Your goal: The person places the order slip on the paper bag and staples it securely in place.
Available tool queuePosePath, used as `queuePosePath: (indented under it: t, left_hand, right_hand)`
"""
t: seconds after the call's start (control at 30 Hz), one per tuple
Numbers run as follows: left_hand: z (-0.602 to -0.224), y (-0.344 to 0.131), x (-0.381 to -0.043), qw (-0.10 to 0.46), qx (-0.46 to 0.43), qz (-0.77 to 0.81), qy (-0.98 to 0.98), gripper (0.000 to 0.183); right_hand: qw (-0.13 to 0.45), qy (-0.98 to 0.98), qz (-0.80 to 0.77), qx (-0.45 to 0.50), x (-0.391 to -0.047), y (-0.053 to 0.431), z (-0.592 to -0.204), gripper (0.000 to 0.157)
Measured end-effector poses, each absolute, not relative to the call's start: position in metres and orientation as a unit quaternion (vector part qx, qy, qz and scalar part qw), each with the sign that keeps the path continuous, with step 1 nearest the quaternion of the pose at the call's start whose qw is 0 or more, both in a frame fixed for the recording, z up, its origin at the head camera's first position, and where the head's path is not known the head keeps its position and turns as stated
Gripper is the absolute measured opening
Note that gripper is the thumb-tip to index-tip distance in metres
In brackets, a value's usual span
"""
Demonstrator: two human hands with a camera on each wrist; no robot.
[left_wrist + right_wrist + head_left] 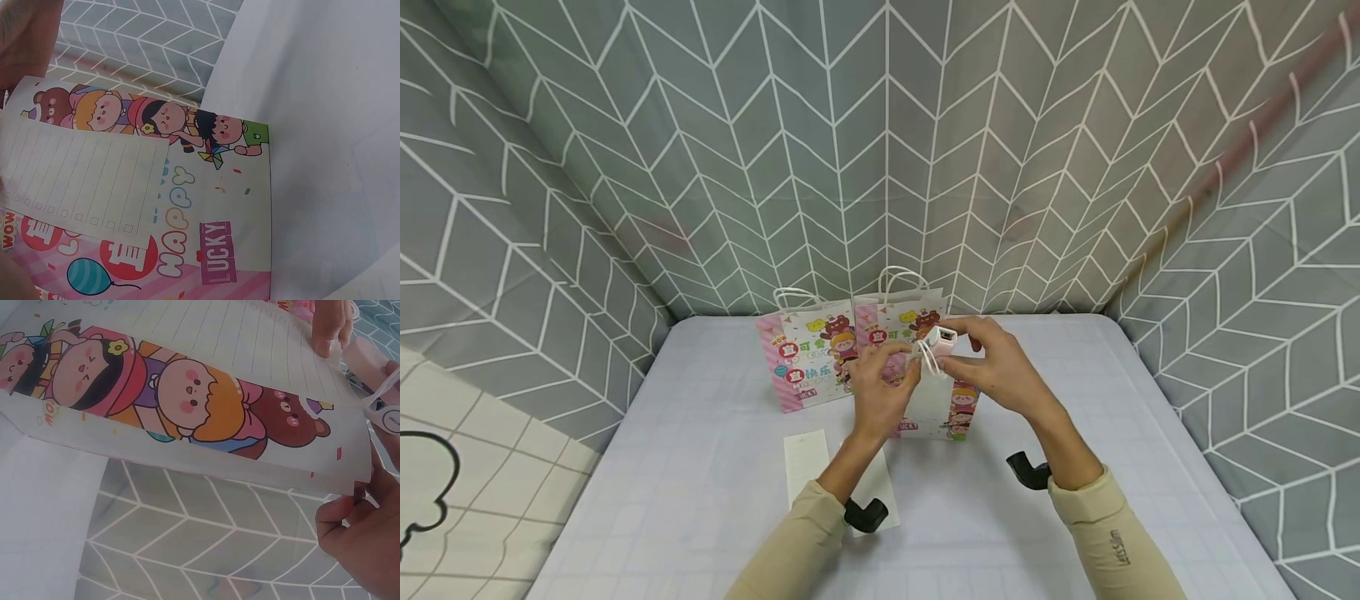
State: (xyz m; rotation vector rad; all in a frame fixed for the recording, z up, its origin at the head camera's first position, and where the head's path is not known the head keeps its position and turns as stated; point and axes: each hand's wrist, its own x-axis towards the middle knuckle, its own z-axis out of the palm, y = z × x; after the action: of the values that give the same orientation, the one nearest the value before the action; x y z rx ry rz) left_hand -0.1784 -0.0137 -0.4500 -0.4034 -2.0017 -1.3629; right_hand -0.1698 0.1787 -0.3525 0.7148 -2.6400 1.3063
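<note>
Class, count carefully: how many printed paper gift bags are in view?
3. The left gift bag stands towards the back; the rear gift bag is right of it; the front gift bag, partly covered by a checklist sheet, overlaps the rear one. More could be hidden.

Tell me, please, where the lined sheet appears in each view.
Head: lined sheet just right of centre, against the printed bag.
Left wrist: lined sheet at the left, middle height.
Right wrist: lined sheet at the top, around the middle.
Shared landmark: the bag's strip of cartoon characters, beside the sheet.

Lined sheet (269, 347) — against cartoon bag (215, 403)
</note>
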Motion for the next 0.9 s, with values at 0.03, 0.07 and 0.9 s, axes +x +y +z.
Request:
queuePosePath:
  t: [0.03, 0.07, 0.9]
  left_hand:
    - [-0.4501, -0.0137, -0.1786, 0.337, -0.155, -0.522, -0.768, 0.021]
    - [-0.4503, -0.0138, -0.1789, 0.338, -0.156, -0.522, -0.767, 0.021]
    - [-0.4513, -0.0142, -0.1795, 0.346, -0.163, -0.527, -0.759, 0.023]
  right_hand:
    - [0.055, -0.871, 0.427, 0.235, -0.1701, 0.1786, -0.3531, 0.050]
    - [0.055, -0.873, 0.423, 0.235, -0.1703, 0.1784, -0.3534, 0.048]
    - [0.082, -0.893, 0.348, 0.275, -0.1729, 0.1715, -0.3602, 0.046]
